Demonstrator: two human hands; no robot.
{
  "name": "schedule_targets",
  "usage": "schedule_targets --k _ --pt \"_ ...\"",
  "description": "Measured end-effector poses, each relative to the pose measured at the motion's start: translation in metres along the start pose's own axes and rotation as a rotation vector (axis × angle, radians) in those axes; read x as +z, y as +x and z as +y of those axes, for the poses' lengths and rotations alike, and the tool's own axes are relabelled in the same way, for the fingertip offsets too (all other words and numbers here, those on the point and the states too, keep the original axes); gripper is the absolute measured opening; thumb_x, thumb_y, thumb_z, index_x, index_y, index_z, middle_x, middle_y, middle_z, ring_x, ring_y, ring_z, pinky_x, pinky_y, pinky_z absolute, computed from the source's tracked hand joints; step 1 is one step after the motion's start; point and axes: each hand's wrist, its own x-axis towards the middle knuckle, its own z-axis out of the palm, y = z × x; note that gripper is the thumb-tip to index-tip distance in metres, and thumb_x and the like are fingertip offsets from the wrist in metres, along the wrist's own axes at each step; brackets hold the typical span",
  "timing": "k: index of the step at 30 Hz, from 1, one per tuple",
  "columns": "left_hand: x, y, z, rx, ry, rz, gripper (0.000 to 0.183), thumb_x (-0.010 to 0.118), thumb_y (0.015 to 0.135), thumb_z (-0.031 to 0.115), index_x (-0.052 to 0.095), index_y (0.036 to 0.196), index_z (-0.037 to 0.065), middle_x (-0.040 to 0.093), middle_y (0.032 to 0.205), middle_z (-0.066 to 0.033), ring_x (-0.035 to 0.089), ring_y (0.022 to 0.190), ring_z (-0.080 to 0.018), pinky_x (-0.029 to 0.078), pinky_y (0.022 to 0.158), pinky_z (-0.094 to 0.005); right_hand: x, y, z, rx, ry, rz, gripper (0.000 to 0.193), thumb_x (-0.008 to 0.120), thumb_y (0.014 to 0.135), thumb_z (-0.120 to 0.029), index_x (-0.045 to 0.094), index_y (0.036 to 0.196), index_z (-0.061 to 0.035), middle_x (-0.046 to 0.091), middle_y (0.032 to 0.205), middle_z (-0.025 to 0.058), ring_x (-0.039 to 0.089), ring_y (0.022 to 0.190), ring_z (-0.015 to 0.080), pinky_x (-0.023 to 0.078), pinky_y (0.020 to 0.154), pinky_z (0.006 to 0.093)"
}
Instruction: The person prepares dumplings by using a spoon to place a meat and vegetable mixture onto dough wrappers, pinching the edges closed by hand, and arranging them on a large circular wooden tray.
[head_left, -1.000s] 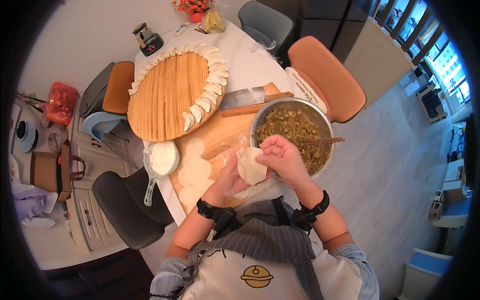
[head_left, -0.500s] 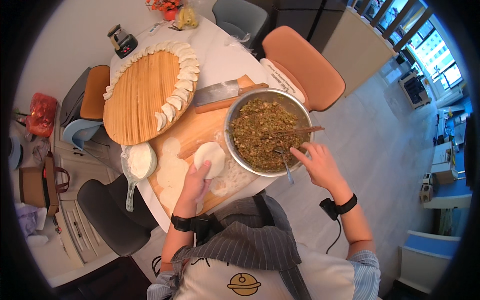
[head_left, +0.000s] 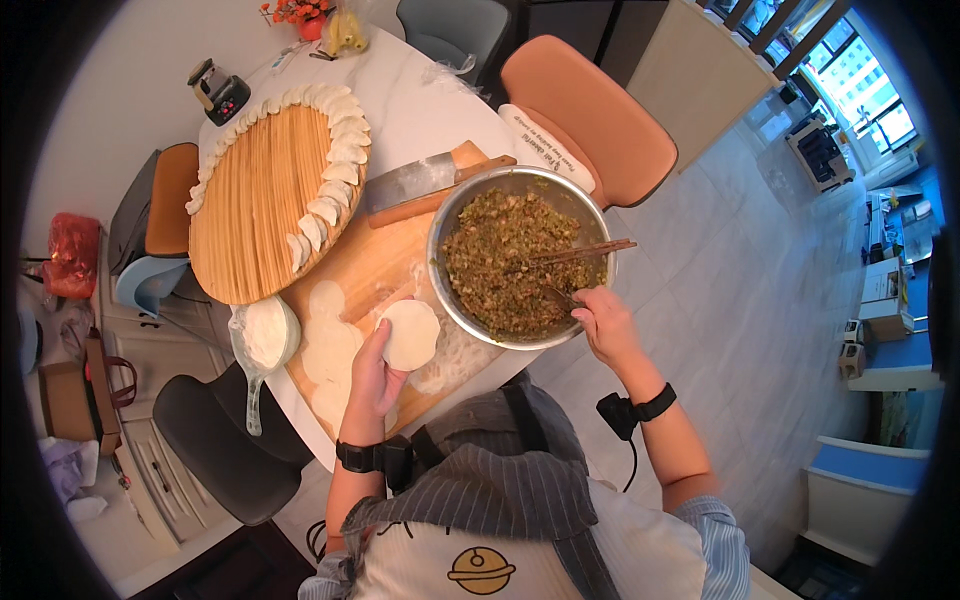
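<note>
Evidently you're working mid-batch. Done so far: folded dumplings [head_left: 340, 172] are lining the upper & right rim of the round wooden board [head_left: 262, 205], upper L of frame. Left to do, by eye: several flat wrappers [head_left: 332, 355] are overlapping on the cutting board [head_left: 375, 265], lower ctr-left, & plenty of filling [head_left: 500, 250] is sitting in the steel bowl [head_left: 520, 178], right of ctr.

Your L hand [head_left: 373, 380] is holding one wrapper [head_left: 411, 338] by its left edge, approx. ctr of frame; no filling on it yet. Your R hand [head_left: 608, 325] is gripping the spoon [head_left: 563, 297] at the bowl's lower-right rim; can't make out the spoon's far end. Chopsticks [head_left: 583, 253] are resting over the bowl's rt side.

Vs. 0.5 sec ago: your R fingers are now closing on the handle, not hovering beside it; held wrapper is staying bare. View's shifting too, w/ bowl sitting slightly further left.
</note>
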Motion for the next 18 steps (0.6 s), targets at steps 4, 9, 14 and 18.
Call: schedule_targets --k 4,9,14,18 --pt "-0.01 0.002 -0.005 -0.041 0.003 0.08 0.041 0.043 0.095 0.021 0.041 0.125 -0.006 0.054 0.121 -0.0164 0.056 0.109 -0.0251 0.048 0.092 -0.0352 0.013 0.008 -0.002 -0.065 0.077 -0.006 0.022 0.063 0.08 -0.021 0.059 0.09 -0.0019 0.058 0.081 0.0132 0.057 0.076 0.0334 0.047 0.066 0.0395" --pt "-0.007 0.002 -0.003 -0.062 0.037 0.14 0.038 0.046 0.093 0.019 0.045 0.12 -0.008 0.056 0.117 -0.0172 0.058 0.106 -0.0252 0.049 0.09 -0.0354 0.03 0.006 -0.012 0.05 0.223 0.008 0.017 0.064 0.082 -0.017 0.061 0.083 -0.0009 0.057 0.074 0.0112 0.059 0.066 0.0249 0.046 0.056 0.0324" --pt "-0.004 0.001 -0.003 -0.072 0.061 0.139 0.038 0.046 0.094 0.02 0.046 0.119 -0.008 0.055 0.118 -0.017 0.058 0.105 -0.0253 0.048 0.09 -0.0349 0.043 0.004 -0.01 0.51 0.579 0.043 0.022 0.058 0.089 -0.018 0.061 0.08 0.0017 0.056 0.063 0.0073 0.055 0.053 0.012 0.042 0.049 0.0248" --pt "-0.005 0.004 -0.004 -0.081 0.051 0.125 0.038 0.046 0.094 0.02 0.046 0.12 -0.008 0.055 0.118 -0.017 0.057 0.106 -0.0255 0.048 0.091 -0.0352 0.044 0.013 -0.007 0.718 0.817 0.051 0.029 0.053 0.092 -0.022 0.06 0.08 0.0039 0.058 0.061 0.0059 0.054 0.052 0.01 0.044 0.049 0.0235"
